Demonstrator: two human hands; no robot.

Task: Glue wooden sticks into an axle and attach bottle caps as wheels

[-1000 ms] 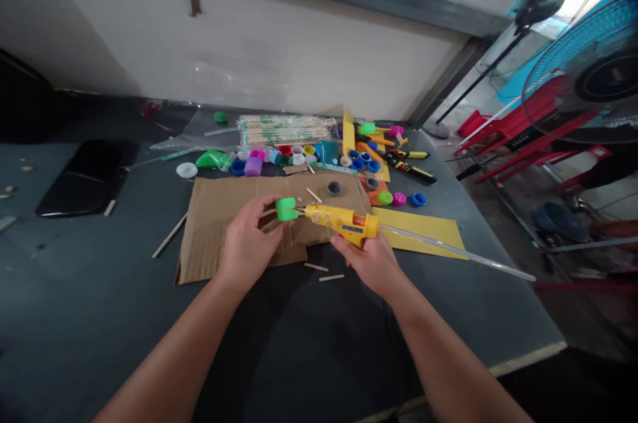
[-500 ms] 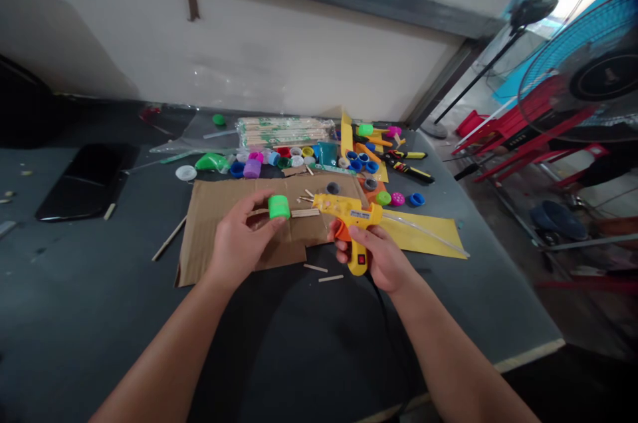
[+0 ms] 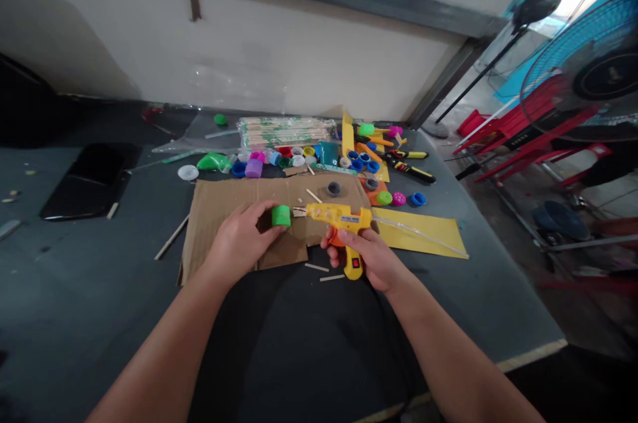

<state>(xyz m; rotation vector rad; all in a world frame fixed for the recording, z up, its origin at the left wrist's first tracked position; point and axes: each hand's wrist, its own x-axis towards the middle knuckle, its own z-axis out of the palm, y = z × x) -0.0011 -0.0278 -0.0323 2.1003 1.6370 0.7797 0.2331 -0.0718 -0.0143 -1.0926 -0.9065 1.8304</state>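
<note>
Pinched between the thumb and fingers of my left hand (image 3: pixel 244 237) is a bright green bottle cap (image 3: pixel 281 215), held over a sheet of cardboard (image 3: pixel 219 203). My right hand (image 3: pixel 371 253) grips a yellow hot glue gun (image 3: pixel 339 215) by its handle, with fingers at the orange trigger (image 3: pixel 336 239). Its nozzle points left, close to the cap; whether they touch I cannot tell. A clear glue stick (image 3: pixel 423 230) sticks out of the gun's back, above a yellow strip of card (image 3: pixel 438 237). Short wooden stick pieces (image 3: pixel 317 267) lie below the cardboard.
Behind the cardboard sit several coloured bottle caps (image 3: pixel 254 168) and a plastic-wrapped bundle of chopsticks (image 3: pixel 286 132). Black-and-yellow cutters (image 3: pixel 411 170) lie at the back right. On the left is a black phone (image 3: pixel 84 180). A fan (image 3: pixel 603 77) stands beyond the table's right edge.
The glue gun has moved left and slightly down, bringing its nozzle nearer the green cap. My left hand has lowered the cap a little.
</note>
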